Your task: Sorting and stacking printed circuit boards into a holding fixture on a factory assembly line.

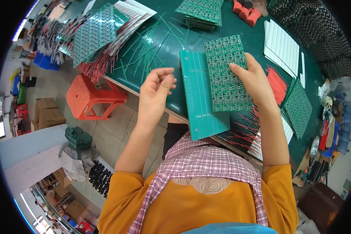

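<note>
My right hand (251,78) grips a green circuit board panel (226,74) by its right edge, thumb on top. The panel is covered with rows of small components and overlaps part of a flat green fixture board (195,93). That fixture has thin straight grooves along its length and lies at the table's front edge, jutting a little over it. Left of the fixture, my left hand (158,87) hovers with its fingers curled and the thumb against them. Nothing shows plainly in its grasp; the inside of the curl is hidden.
Thin green strips (148,48) lie scattered on the green table (171,72). Stacked panels (201,13) stand at the back, with wired panels (95,35) at the left. Red wires (276,84), white sheets (281,46) and more panels (298,105) lie right. An orange stool (84,95) stands below.
</note>
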Action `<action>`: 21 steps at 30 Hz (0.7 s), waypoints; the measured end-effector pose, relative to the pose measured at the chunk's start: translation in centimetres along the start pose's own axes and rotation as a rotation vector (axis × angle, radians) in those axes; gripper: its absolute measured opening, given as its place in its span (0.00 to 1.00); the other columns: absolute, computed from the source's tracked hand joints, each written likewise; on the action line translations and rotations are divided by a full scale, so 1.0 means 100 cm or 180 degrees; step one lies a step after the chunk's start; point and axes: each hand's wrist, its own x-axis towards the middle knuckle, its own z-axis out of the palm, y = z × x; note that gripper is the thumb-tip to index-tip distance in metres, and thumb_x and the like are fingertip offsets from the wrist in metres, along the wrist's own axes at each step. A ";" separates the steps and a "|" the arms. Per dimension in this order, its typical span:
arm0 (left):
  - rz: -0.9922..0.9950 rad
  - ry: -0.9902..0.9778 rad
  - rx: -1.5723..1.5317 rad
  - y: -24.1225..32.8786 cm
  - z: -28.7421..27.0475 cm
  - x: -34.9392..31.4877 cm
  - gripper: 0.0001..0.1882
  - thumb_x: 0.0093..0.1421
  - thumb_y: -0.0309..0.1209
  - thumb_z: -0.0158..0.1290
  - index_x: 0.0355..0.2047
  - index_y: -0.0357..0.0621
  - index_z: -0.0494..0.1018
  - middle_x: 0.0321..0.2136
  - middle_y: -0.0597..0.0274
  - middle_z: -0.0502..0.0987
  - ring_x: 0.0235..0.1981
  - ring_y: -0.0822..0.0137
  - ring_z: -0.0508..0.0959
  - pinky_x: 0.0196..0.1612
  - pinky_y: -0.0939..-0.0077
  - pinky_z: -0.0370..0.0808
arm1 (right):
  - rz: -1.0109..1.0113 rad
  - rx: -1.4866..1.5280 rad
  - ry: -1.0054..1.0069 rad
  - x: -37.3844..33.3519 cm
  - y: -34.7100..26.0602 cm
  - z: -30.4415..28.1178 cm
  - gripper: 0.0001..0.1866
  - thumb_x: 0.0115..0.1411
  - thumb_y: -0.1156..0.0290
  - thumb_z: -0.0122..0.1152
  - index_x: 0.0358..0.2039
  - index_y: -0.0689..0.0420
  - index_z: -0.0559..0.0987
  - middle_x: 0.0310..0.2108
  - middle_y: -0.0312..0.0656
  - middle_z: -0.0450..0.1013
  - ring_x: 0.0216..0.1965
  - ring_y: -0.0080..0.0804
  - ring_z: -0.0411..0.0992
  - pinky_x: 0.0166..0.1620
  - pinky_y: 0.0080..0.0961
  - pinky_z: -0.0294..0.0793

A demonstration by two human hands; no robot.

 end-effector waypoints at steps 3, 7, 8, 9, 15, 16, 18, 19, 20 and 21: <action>-0.0152 -0.0253 -0.0051 -0.016 0.009 -0.009 0.19 0.61 0.30 0.51 0.50 0.36 0.63 0.35 0.65 0.73 0.35 0.77 0.71 0.38 0.82 0.68 | -0.0291 -0.0705 0.0157 0.006 0.007 -0.006 0.19 0.57 0.70 0.55 0.46 0.67 0.69 0.39 0.48 0.74 0.39 0.32 0.72 0.44 0.27 0.70; -0.0300 -0.0520 -0.0311 -0.026 0.022 -0.021 0.24 0.61 0.26 0.50 0.55 0.34 0.58 0.35 0.60 0.74 0.35 0.75 0.73 0.40 0.81 0.69 | -0.0547 -0.1432 0.0082 0.006 0.016 0.000 0.22 0.55 0.65 0.56 0.44 0.70 0.68 0.38 0.58 0.72 0.41 0.48 0.71 0.46 0.34 0.67; -0.0299 -0.0614 -0.0447 -0.028 0.023 -0.022 0.25 0.60 0.25 0.50 0.56 0.34 0.56 0.35 0.58 0.74 0.35 0.74 0.73 0.41 0.81 0.69 | -0.0503 -0.1380 0.0104 0.005 0.018 0.000 0.22 0.55 0.65 0.55 0.43 0.70 0.68 0.38 0.58 0.72 0.41 0.49 0.72 0.46 0.34 0.68; -0.0306 -0.0608 -0.0444 -0.028 0.023 -0.023 0.25 0.60 0.25 0.50 0.56 0.34 0.56 0.35 0.58 0.74 0.35 0.74 0.73 0.41 0.81 0.69 | -0.0460 -0.1328 0.0126 0.005 0.019 0.000 0.22 0.55 0.65 0.55 0.43 0.70 0.68 0.38 0.59 0.72 0.41 0.49 0.72 0.45 0.35 0.68; -0.0366 -0.0572 -0.0613 -0.027 0.025 -0.023 0.25 0.60 0.22 0.49 0.56 0.34 0.55 0.35 0.56 0.75 0.37 0.73 0.74 0.42 0.79 0.70 | -0.0277 -0.2131 0.0234 -0.003 0.007 0.009 0.20 0.55 0.66 0.54 0.39 0.71 0.67 0.34 0.63 0.72 0.39 0.58 0.71 0.44 0.40 0.69; -0.0388 -0.0576 -0.0611 -0.025 0.025 -0.022 0.24 0.60 0.22 0.49 0.56 0.33 0.55 0.35 0.56 0.75 0.37 0.73 0.75 0.42 0.79 0.70 | -0.0261 -0.2129 0.0250 -0.002 0.003 0.010 0.20 0.55 0.66 0.54 0.39 0.71 0.67 0.34 0.63 0.72 0.39 0.58 0.71 0.44 0.40 0.69; -0.0418 -0.0594 -0.0609 -0.025 0.025 -0.022 0.24 0.60 0.22 0.48 0.56 0.33 0.55 0.36 0.55 0.75 0.37 0.72 0.75 0.42 0.79 0.70 | -0.0497 -0.2315 0.0147 0.003 0.000 0.013 0.19 0.54 0.66 0.54 0.36 0.71 0.66 0.33 0.66 0.70 0.39 0.62 0.69 0.44 0.40 0.69; -0.0392 -0.0586 -0.0606 -0.026 0.025 -0.022 0.24 0.60 0.21 0.48 0.56 0.33 0.55 0.36 0.55 0.75 0.37 0.72 0.75 0.42 0.79 0.70 | -0.0494 -0.2313 0.0146 0.003 -0.001 0.014 0.19 0.54 0.66 0.54 0.36 0.71 0.66 0.33 0.66 0.70 0.39 0.62 0.69 0.44 0.40 0.69; -0.0365 -0.0576 -0.0603 -0.026 0.024 -0.022 0.24 0.60 0.21 0.48 0.55 0.33 0.56 0.36 0.55 0.75 0.38 0.72 0.75 0.43 0.79 0.70 | -0.0457 -0.2239 0.0190 0.003 -0.001 0.016 0.19 0.55 0.67 0.54 0.38 0.71 0.67 0.34 0.63 0.72 0.38 0.57 0.71 0.43 0.38 0.70; -0.0366 -0.0570 -0.0601 -0.026 0.023 -0.023 0.24 0.60 0.21 0.48 0.55 0.33 0.56 0.36 0.55 0.75 0.38 0.72 0.75 0.43 0.79 0.70 | -0.0422 -0.2165 0.0232 0.003 0.000 0.017 0.18 0.55 0.68 0.54 0.40 0.71 0.68 0.35 0.59 0.73 0.37 0.53 0.73 0.43 0.36 0.70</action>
